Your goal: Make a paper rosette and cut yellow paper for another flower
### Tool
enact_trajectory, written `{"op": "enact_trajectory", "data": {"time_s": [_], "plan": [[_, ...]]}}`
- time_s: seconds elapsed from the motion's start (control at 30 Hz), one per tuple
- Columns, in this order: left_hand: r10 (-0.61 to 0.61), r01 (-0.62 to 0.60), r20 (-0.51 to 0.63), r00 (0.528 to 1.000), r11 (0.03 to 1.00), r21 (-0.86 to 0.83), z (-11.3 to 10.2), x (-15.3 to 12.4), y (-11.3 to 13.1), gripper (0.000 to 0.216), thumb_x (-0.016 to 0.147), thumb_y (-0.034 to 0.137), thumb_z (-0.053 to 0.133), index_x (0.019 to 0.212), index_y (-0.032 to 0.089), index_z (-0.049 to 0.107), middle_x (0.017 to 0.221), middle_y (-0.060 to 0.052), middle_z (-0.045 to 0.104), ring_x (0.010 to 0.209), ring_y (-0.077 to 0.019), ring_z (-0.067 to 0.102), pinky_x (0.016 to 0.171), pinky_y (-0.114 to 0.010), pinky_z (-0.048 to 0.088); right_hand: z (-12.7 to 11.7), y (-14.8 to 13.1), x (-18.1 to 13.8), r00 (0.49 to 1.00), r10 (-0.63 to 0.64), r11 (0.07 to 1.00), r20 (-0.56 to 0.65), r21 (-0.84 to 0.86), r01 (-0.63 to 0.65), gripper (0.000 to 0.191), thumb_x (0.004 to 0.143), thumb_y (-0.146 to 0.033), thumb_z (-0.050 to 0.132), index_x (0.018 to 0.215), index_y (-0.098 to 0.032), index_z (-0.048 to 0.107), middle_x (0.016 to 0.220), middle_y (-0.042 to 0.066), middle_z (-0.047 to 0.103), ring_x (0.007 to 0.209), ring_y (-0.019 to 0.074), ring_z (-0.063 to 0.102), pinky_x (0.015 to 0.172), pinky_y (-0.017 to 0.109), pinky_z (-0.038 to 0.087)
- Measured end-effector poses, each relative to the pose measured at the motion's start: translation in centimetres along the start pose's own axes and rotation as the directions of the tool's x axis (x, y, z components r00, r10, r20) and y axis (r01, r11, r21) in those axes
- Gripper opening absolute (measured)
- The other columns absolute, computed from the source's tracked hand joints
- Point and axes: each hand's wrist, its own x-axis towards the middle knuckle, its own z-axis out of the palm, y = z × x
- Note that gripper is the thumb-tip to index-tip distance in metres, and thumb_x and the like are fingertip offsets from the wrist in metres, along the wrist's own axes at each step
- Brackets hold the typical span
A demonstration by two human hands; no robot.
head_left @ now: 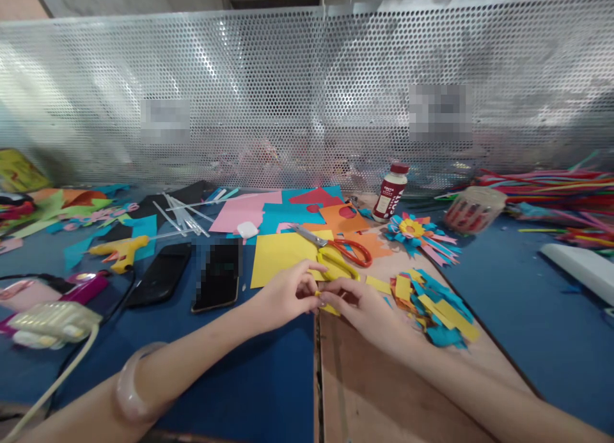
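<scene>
My left hand (288, 293) and my right hand (362, 305) meet near the middle of the table, and both pinch a small yellow paper piece (328, 307) between fingertips. A yellow paper sheet (278, 256) lies just behind my left hand. Scissors (338, 251) with orange and yellow handles lie on that sheet and on the orange paper (371, 241), just beyond my fingers. A pile of cut yellow, blue and orange paper strips (434, 309) sits to the right of my right hand.
Two dark phones (218, 277) (160, 273) lie at left with a yellow glue gun (119, 251). Pink, blue and red sheets (268, 213), a bottle (389, 192), a paper flower (417, 233), a plastic tub (472, 208) and coloured strips (561, 187) lie before a perforated metal screen (307, 91).
</scene>
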Motion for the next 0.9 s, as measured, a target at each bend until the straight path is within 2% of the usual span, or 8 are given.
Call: {"op": "enact_trajectory", "data": {"time_s": [0.13,0.3,0.4,0.53,0.63,0.73,0.8,0.9], "plan": [[0.014,-0.013,-0.013,1.0,0.996,0.09,0.2,-0.2,0.3,0.054,0.081,0.02,0.059,0.129,0.017,0.035,0.072,0.002,0.055,0.067,-0.0129,0.058,0.068,-0.029,0.047,0.1,0.2,-0.2,0.998,-0.057,0.991,-0.031,-0.123,0.053,0.014,0.085,-0.028,0.054,0.08,-0.019,0.063,0.082,0.003,0.067,0.074,0.0165,0.059,0.065,0.027,0.045],[0.025,-0.021,-0.029,0.999,0.992,0.125,0.5,-0.4,0.8,0.069,0.08,0.014,0.058,0.139,0.022,0.023,0.073,0.003,0.056,0.069,-0.0133,0.058,0.069,-0.029,0.047,0.4,-0.3,-0.6,0.989,-0.122,0.96,-0.085,-0.265,0.096,0.012,0.085,-0.017,0.052,0.075,-0.019,0.058,0.077,0.002,0.061,0.071,0.0156,0.056,0.064,0.026,0.042],[0.028,-0.027,-0.008,1.0,0.994,0.11,0.5,-0.4,1.1,0.068,0.08,0.013,0.057,0.138,0.023,0.025,0.073,0.003,0.056,0.069,-0.0133,0.058,0.069,-0.029,0.047,0.1,-0.9,-0.6,0.99,-0.11,0.959,-0.088,-0.27,0.082,0.017,0.081,-0.008,0.05,0.069,-0.018,0.055,0.073,0.001,0.061,0.071,0.0145,0.056,0.063,0.025,0.041],[-0.036,0.036,0.02,0.999,0.999,-0.008,-0.1,-0.1,1.1,0.063,0.078,0.016,0.06,0.134,0.019,0.032,0.072,0.002,0.056,0.066,-0.0136,0.06,0.067,-0.03,0.049,-0.5,-0.9,-0.4,1.0,-0.026,0.98,-0.011,-0.197,0.023,0.013,0.083,-0.013,0.051,0.077,-0.019,0.061,0.078,0.0,0.065,0.072,0.0142,0.057,0.064,0.024,0.041],[-0.117,0.12,0.052,0.992,0.991,-0.067,-0.5,0.1,1.0,0.054,0.077,0.022,0.063,0.126,0.016,0.042,0.071,0.001,0.058,0.064,-0.0146,0.062,0.064,-0.03,0.05,-0.7,-0.5,-0.2,1.0,0.004,0.982,-0.009,-0.187,-0.005,0.015,0.083,-0.013,0.05,0.078,-0.019,0.062,0.078,0.001,0.066,0.073,0.0149,0.058,0.065,0.025,0.042],[-0.157,0.164,0.098,0.983,0.985,-0.062,-0.7,0.2,1.0,0.033,0.078,0.027,0.063,0.106,0.013,0.055,0.069,-0.001,0.06,0.062,-0.0142,0.062,0.061,-0.028,0.05,-0.8,0.0,-0.1,1.0,0.002,0.979,-0.009,-0.205,-0.004,0.015,0.082,-0.013,0.049,0.076,-0.019,0.061,0.077,0.001,0.066,0.073,0.0157,0.059,0.064,0.026,0.042],[-0.182,0.186,0.086,0.98,0.981,-0.048,-0.9,0.3,1.0,0.024,0.078,0.029,0.062,0.094,0.012,0.057,0.068,-0.002,0.062,0.06,-0.0136,0.061,0.058,-0.027,0.049,-0.9,0.3,0.0,1.0,-0.011,0.981,-0.007,-0.195,0.01,0.013,0.082,-0.016,0.051,0.079,-0.02,0.063,0.08,0.002,0.067,0.075,0.0167,0.06,0.066,0.027,0.043],[-0.209,0.21,0.034,0.977,0.976,-0.053,-1.1,0.3,1.1,0.021,0.077,0.03,0.064,0.085,0.012,0.057,0.065,-0.002,0.062,0.057,-0.0127,0.06,0.056,-0.025,0.047,-1.0,0.5,0.1,1.0,-0.005,0.979,-0.023,-0.204,0.001,0.015,0.083,-0.016,0.049,0.079,-0.02,0.063,0.081,0.003,0.068,0.075,0.0175,0.06,0.068,0.028,0.044]]}}
